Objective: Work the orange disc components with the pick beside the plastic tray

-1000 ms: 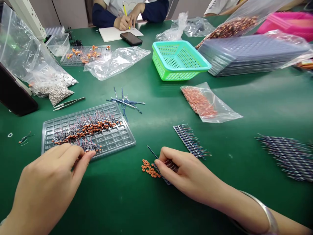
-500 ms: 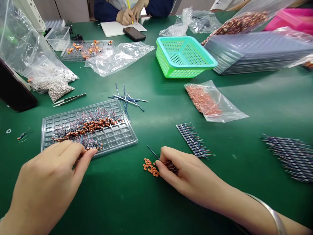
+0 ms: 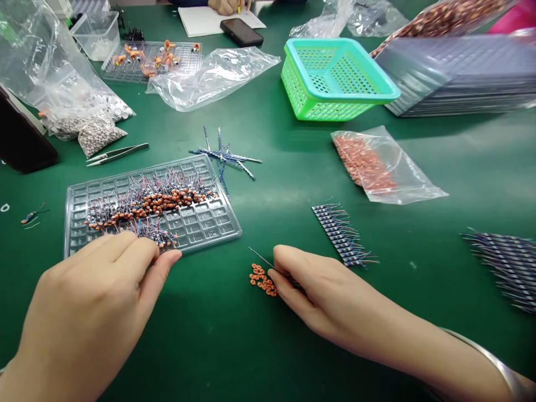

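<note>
My left hand [image 3: 94, 296] is closed in a pinch over the near edge of a clear compartment tray [image 3: 218, 220]. Whatever lies between its fingertips is hidden. Many small wired parts with orange ends [image 3: 163, 201] lie heaped in rows on that tray. My right hand [image 3: 312, 285] pinches a thin dark strip [image 3: 262, 258], whose narrow end sticks out to the left; the rest is behind the fingers. Just below that end, a small pile of orange rings [image 3: 262, 281] rests on the green table, beside my right fingertips.
Wired strips [image 3: 343, 234] lie beyond my right hand, with more [image 3: 506, 268] at the far right. Farther off are a bag of copper-coloured parts [image 3: 364, 164], a green basket [image 3: 339, 97], stacked trays [image 3: 456, 78], tweezers [image 3: 117, 154] and scrap strips [image 3: 226, 156]. Another person's hand [image 3: 226, 5] is opposite.
The view has tipped downward, so the table's things sit higher in it. My left hand has shifted slightly right along the tray. The strip in my right hand now shows thinner.
</note>
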### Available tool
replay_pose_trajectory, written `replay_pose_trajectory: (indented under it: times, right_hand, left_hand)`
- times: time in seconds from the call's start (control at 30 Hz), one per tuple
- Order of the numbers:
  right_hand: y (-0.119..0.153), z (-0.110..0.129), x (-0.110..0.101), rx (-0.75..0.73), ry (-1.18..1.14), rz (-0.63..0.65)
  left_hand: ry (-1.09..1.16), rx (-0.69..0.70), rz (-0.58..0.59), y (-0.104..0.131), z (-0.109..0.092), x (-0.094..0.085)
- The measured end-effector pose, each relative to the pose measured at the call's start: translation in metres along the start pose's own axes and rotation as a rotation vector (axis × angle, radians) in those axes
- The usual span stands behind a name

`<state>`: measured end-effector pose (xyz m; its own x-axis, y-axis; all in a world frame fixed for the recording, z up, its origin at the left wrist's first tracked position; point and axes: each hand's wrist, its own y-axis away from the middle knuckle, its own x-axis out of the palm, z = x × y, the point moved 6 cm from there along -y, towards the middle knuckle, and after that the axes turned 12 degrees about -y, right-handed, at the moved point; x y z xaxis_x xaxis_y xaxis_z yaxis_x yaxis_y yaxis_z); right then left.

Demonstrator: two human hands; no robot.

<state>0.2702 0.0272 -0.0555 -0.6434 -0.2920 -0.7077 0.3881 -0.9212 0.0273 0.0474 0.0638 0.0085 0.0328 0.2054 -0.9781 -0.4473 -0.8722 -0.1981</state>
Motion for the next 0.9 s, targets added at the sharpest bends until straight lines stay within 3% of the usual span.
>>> replay_pose_trajectory:
  times: [0.17, 0.4, 0.53, 0.77, 0.9]
  right_hand:
    - [-0.003, 0.001, 0.001, -0.01, -0.009, -0.001]
    - [0.001, 0.008, -0.011, 0.087, -0.281, -0.006]
    - [0.009, 0.022, -0.005, 0.076, -0.501, 0.016]
    - [0.014, 0.018, 0.016, 0.103, -0.812, 0.007]
    - [0.017, 0.014, 0.018, 0.144, -0.858, -0.006]
  left_hand:
    - [-0.005, 0.157, 0.0, -0.003, -0.024, 0.003]
    - [0.537, 0.179, 0.197, 0.0, -0.059, 0.024]
    - [0.768, 0.169, 0.325, 0.004, -0.075, 0.025]
    - [0.858, 0.16, 0.351, 0.006, -0.077, 0.021]
    - [0.836, 0.189, 0.381, 0.008, -0.078, 0.021]
